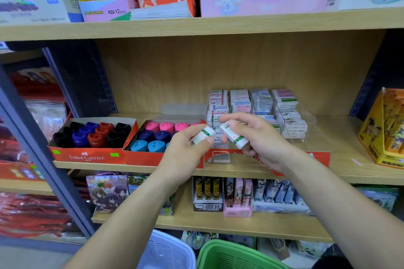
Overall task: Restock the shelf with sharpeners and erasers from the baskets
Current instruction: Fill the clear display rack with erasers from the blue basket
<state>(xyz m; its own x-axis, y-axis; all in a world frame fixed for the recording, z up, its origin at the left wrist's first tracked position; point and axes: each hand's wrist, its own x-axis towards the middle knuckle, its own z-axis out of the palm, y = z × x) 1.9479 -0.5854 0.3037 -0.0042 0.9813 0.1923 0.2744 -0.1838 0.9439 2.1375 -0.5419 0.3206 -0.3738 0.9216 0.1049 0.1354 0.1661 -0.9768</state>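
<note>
My left hand (185, 148) is clamped on one white eraser (202, 135), my right hand (260, 137) on another eraser (235, 136), the two nearly touching in front of the clear eraser rack (293, 120). Left of them, red sharpener trays (87, 155) sit flush to the wooden shelf (360, 172) edge; bare board lies right of the rack, before a yellow box (382, 133). Below me stand a white basket (168, 251) and a green basket (231, 255).
</note>
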